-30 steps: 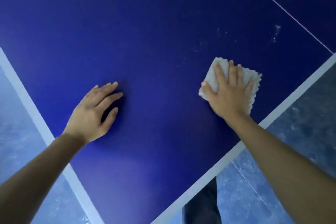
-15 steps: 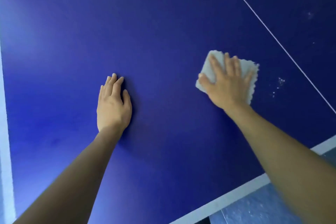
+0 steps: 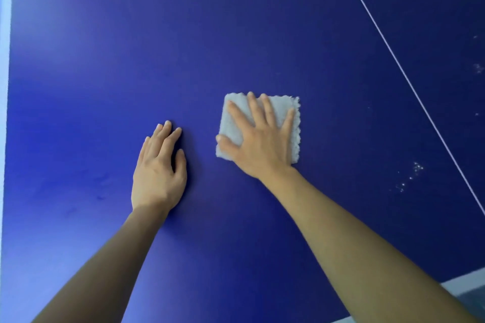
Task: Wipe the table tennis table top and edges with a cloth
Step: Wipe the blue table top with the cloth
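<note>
One worktop (image 3: 236, 34), deep blue, fills nearly the whole view. One cloth (image 3: 292, 113), pale grey-white, folded to a rough square with a ragged right edge, lies flat on the blue surface a little right of centre. Two hands in view, both bare, both forearms reaching in from the near edge. Right hand (image 3: 262, 144) lies palm-down on the cloth, fingers (image 3: 253, 107) straight and spread, thumb out to the left at the cloth's near-left corner; it presses the cloth and curls round nothing, so the grip is slack and flat. Left hand (image 3: 157, 173) rests palm-down on the bare surface just left of the cloth, apart from it, fingers straight and close together, holding nothing. One thin white line (image 3: 409, 81) runs diagonally across the right part of the surface, from the far edge toward the near right. One white border strip (image 3: 4, 60) along the left edge; a second pale strip (image 3: 467, 287) shows at the near right corner. Three loose clusters of whitish specks (image 3: 412, 176) sit right of the cloth: one left of the line, two beyond it, farther off.
</note>
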